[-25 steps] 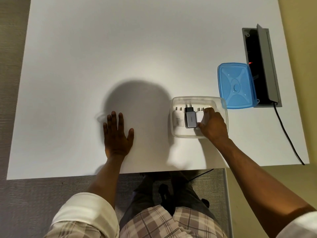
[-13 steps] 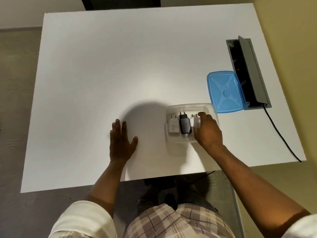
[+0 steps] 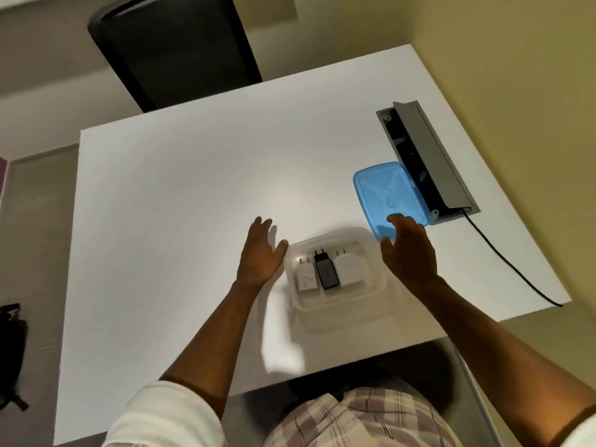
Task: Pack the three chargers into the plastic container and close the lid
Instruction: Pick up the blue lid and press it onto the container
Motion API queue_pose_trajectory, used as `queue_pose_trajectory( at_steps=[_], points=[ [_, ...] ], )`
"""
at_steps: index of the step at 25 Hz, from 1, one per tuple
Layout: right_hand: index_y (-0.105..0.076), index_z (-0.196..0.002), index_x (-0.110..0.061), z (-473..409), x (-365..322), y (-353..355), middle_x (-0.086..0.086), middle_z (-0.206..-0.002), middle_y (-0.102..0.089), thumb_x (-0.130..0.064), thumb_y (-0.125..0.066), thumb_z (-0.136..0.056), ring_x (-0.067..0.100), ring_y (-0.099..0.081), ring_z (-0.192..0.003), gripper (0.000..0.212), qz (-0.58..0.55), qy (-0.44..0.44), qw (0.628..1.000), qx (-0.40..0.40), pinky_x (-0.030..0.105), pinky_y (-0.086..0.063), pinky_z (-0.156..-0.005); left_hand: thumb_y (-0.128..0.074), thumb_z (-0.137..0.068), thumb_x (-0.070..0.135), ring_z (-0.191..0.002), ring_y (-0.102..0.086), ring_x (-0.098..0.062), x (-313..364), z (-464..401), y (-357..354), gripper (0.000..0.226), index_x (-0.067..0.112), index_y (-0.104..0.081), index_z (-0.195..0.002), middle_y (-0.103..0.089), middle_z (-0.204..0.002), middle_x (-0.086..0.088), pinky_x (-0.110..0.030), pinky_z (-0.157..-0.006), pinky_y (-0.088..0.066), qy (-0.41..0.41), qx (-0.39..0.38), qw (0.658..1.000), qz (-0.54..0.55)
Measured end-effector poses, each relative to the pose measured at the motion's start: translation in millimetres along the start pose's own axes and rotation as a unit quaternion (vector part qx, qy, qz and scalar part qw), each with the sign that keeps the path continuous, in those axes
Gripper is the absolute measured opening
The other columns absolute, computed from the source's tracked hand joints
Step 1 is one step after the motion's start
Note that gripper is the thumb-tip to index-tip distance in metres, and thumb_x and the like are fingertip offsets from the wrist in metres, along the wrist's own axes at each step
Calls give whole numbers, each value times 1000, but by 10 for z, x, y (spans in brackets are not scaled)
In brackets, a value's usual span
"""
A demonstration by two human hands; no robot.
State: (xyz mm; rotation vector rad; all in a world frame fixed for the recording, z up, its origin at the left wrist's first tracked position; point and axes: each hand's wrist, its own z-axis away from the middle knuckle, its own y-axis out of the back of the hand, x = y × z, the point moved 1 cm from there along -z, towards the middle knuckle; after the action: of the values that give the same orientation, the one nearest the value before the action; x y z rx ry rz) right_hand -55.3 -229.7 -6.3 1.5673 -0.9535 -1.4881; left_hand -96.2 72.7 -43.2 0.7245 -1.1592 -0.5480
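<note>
A clear plastic container (image 3: 335,306) sits on the white table near its front edge. Inside lie three chargers side by side: a small white charger (image 3: 305,276), a black charger (image 3: 326,269) and a larger white charger (image 3: 351,268). The blue lid (image 3: 383,188) lies flat behind and to the right of the container. My right hand (image 3: 409,251) hovers open at the lid's near edge, fingertips over it, holding nothing. My left hand (image 3: 262,253) is open just left of the container, thumb close to its wall.
A grey cable box (image 3: 432,162) with its flap up is set into the table right behind the lid; a black cable (image 3: 512,262) runs from it off the right edge. A black chair (image 3: 174,50) stands beyond the far edge. A dark bag (image 3: 11,353) lies on the floor at left.
My right hand left the container and moved up and right to the blue lid. My left hand shifted right, next to the container. The camera tilted up, showing the chair.
</note>
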Motion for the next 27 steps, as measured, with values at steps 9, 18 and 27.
queue_pose_trajectory(
  at_steps=[9,18,27],
  points=[
    [-42,-134,-10,-417,884,32,17,-133,-51,-20,-68,-86,35,-53,-121,56,-69,-124,988,-57,49,-52,-92,-62,-94,29,-118,-61,-30,1120,-823,-550,46,11,-56,-136,-54,-136,-12,-36,-103,-47,-31,-56,998,-1],
    [-30,-146,-4,-642,1342,-256,23,-136,-48,-18,-66,-89,37,-50,-125,69,-145,-266,946,-115,47,-46,-101,-50,-98,27,-129,-54,-32,1565,-1615,-1117,48,8,-49,-142,-60,-133,-21,-34,-103,-41,38,-172,981,-86],
    [-44,-131,-6,-865,1438,-332,19,-121,-60,-15,-55,-93,33,-63,-107,40,-242,-345,895,-146,29,-51,-66,-44,-97,13,-127,-50,-45,1978,-1991,-1370,47,3,-42,-143,-42,-140,-28,-44,-103,-43,22,-221,967,-127]
  ],
)
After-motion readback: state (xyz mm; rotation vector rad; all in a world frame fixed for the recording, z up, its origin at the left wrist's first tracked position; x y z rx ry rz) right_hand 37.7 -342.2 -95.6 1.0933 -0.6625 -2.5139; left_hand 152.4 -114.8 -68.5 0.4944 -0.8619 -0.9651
